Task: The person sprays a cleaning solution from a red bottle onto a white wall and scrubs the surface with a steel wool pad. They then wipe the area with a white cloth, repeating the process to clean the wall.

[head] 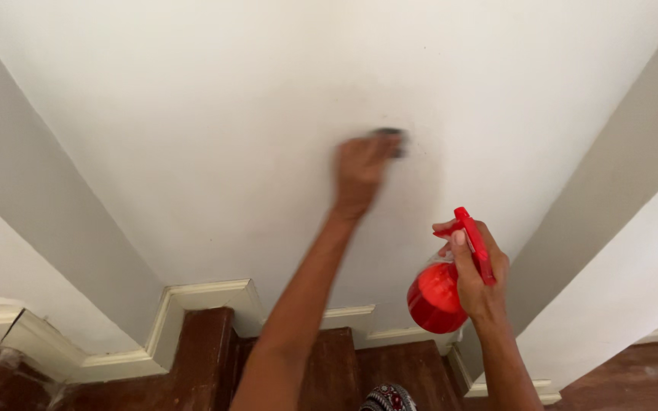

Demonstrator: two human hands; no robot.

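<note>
Fingers of the left hand [361,169] press a dark pad [391,140] flat against the white wall [192,114] at frame centre, arm extended and blurred. Right hand [480,275], lower right, is clenched around a red spray bottle [436,297], wrist bent. Risk: hard scrubbing may mar paint; the tilted bottle may slip.

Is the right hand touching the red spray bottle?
Touching. The head view shows the right hand wrapped around the neck of the red spray bottle.
</note>
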